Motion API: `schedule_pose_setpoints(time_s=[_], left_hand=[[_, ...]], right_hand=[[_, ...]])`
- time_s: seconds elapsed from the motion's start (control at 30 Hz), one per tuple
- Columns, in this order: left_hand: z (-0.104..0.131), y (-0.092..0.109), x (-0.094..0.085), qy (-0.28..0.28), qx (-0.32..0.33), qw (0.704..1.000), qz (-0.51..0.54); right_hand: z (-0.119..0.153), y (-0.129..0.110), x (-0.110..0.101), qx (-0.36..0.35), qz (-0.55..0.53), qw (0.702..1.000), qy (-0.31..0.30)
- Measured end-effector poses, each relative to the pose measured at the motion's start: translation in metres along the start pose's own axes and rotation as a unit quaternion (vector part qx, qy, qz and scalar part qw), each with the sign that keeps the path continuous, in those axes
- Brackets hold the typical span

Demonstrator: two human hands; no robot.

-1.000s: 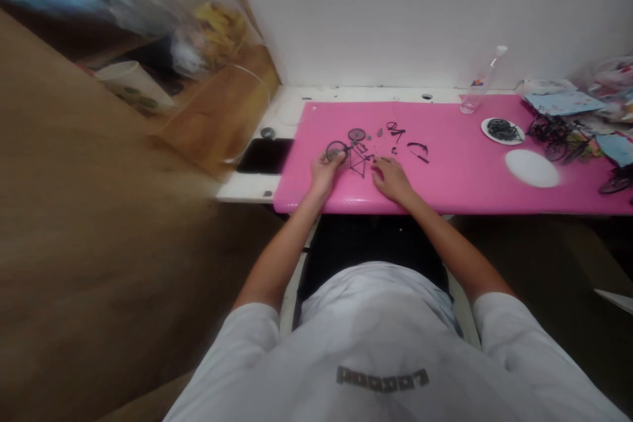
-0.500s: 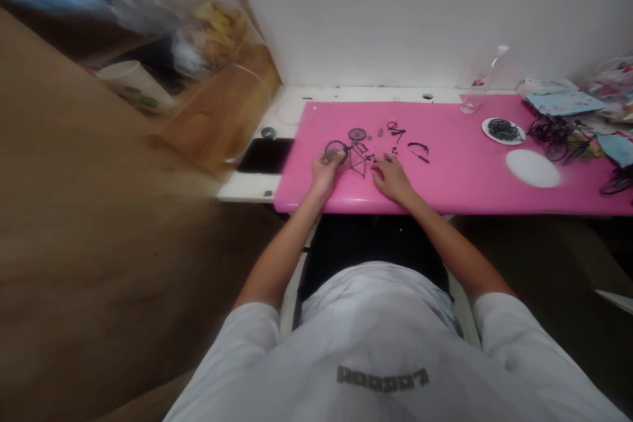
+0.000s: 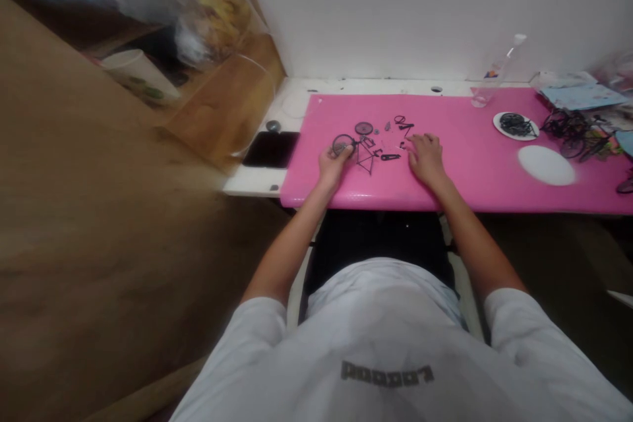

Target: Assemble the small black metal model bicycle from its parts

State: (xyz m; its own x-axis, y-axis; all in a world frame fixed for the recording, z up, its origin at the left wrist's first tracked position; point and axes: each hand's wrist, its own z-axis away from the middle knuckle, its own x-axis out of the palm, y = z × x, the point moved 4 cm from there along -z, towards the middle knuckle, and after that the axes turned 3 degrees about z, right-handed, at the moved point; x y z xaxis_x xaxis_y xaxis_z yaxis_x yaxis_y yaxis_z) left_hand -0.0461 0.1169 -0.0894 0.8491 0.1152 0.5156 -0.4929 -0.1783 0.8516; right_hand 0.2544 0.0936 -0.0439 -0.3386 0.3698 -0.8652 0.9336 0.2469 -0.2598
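Note:
My left hand (image 3: 337,163) is closed on the wheel (image 3: 343,145) of a miniature black bicycle, its thumb over the wheel's lower right side. The thin bicycle frame (image 3: 366,161) extends to the right of that wheel. My right hand (image 3: 426,157) rests on the pink mat with fingers apart, its fingertips close to a tiny dark piece (image 3: 402,145). Between the hands lies a dark elongated part (image 3: 390,157). Behind them are a loose wheel (image 3: 364,128) and a handlebar-like black part (image 3: 404,124). Whatever lies beneath my right hand is hidden.
The pink mat (image 3: 475,178) covers most of the white table. To the right are a white plate of black parts (image 3: 517,125), a white disc (image 3: 546,165), a clear bottle (image 3: 487,82) and several dark miniature bicycles (image 3: 573,135). A black phone-like slab (image 3: 271,150) lies left.
My right hand has shifted right, away from the bicycle frame, and now covers the spot where curved black parts lay. The dark elongated part now shows between the hands. My left hand keeps its hold.

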Motion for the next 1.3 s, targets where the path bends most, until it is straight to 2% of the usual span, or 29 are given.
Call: schedule_pose_setpoints(time_s=[0.13, 0.3, 0.53, 0.77, 0.97, 1.3], left_hand=[[0.000, 0.001, 0.000, -0.007, 0.006, 1.000, -0.008], [0.003, 0.003, 0.001, -0.013, 0.012, 1.000, -0.011], [0.001, 0.002, 0.000, -0.010, 0.013, 1.000, -0.017], [0.002, 0.003, 0.001, -0.007, 0.012, 1.000, -0.016], [0.003, 0.003, 0.002, -0.012, 0.008, 1.000, -0.016], [0.005, 0.004, 0.002, -0.012, 0.007, 1.000, -0.019]], right_hand=[[0.002, 0.007, 0.014, -0.012, 0.021, 0.999, -0.038], [0.003, 0.009, 0.024, 0.010, 0.040, 0.998, -0.047], [0.003, 0.009, 0.022, -0.003, 0.025, 0.999, -0.034], [0.003, 0.006, 0.022, -0.058, 0.007, 0.997, -0.050], [0.003, 0.007, 0.020, -0.021, 0.008, 0.999, -0.030], [0.005, 0.005, 0.018, -0.013, 0.030, 0.999, -0.044]])
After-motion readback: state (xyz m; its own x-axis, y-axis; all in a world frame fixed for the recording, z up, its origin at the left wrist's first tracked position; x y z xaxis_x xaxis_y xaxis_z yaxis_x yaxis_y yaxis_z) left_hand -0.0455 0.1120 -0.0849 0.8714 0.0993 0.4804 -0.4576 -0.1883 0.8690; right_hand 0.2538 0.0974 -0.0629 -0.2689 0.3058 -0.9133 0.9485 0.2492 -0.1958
